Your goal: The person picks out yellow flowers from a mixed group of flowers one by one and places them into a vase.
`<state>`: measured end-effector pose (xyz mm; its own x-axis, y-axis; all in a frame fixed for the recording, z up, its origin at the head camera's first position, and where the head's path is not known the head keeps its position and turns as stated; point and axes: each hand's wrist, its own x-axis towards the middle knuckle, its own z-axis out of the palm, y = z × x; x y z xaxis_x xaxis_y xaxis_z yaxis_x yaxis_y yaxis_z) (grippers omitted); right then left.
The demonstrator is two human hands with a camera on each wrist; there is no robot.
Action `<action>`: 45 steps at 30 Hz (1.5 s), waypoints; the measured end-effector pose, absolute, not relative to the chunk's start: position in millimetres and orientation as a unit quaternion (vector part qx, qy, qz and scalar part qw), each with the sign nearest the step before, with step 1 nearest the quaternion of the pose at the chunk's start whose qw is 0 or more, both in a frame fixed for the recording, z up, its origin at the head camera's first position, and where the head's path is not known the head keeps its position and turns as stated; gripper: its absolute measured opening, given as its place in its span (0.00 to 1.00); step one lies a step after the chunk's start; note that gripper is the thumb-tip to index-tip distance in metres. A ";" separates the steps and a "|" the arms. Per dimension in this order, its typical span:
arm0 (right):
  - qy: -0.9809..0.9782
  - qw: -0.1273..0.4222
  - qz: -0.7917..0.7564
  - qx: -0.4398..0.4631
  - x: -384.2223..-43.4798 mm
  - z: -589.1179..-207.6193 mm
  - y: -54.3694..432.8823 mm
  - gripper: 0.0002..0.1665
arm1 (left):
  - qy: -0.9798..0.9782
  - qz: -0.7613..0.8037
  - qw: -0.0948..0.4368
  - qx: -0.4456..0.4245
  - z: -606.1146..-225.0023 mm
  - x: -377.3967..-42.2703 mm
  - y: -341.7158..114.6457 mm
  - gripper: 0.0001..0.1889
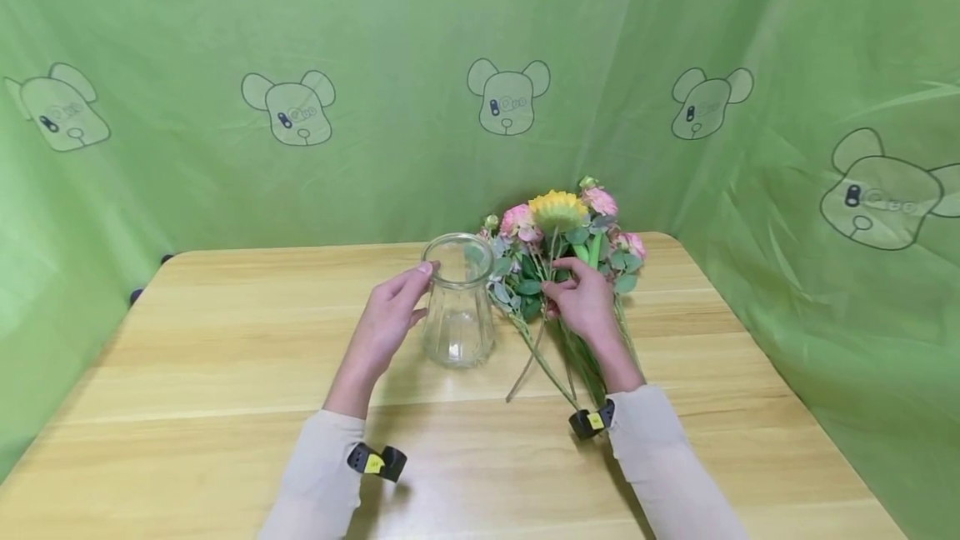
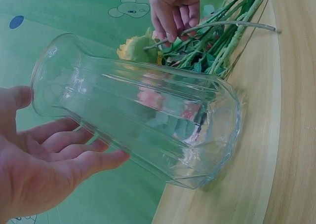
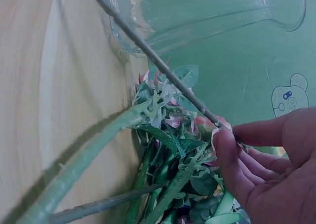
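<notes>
A clear glass vase (image 1: 459,319) with a wide rim and ribbed sides stands upright on the wooden table. My left hand (image 1: 392,307) is at its left side, thumb at the rim and loosely straight fingers (image 2: 74,152) along the glass. Right of the vase, my right hand (image 1: 583,300) pinches the thin stem (image 3: 163,66) of a yellow sunflower (image 1: 557,211) between thumb and fingertips. That stem slants down across the other flowers toward the vase's base. Behind and below this hand lie pink flowers (image 1: 521,222) with green leaves and several long stems.
The light wooden table (image 1: 247,332) reaches back to a green curtain (image 1: 390,157) printed with bear heads. Another curtain wall rises along the right edge. Flower stems (image 1: 588,365) spread toward the front beneath my right wrist.
</notes>
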<state>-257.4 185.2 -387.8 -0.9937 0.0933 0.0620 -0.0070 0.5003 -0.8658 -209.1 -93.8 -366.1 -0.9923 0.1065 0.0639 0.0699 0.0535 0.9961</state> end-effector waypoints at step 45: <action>-0.877 0.091 0.472 -0.002 -291.5 -255.4 178.2 0.18 | 0.732 0.679 0.007 0.050 -366.2 -210.8 -94.5 0.30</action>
<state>-291.5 178.2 -255.4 -0.9836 0.0885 0.1572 -0.0823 0.5551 -0.8277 -210.8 -94.5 -366.2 -0.9949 0.0829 0.0573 0.0634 0.0729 0.9953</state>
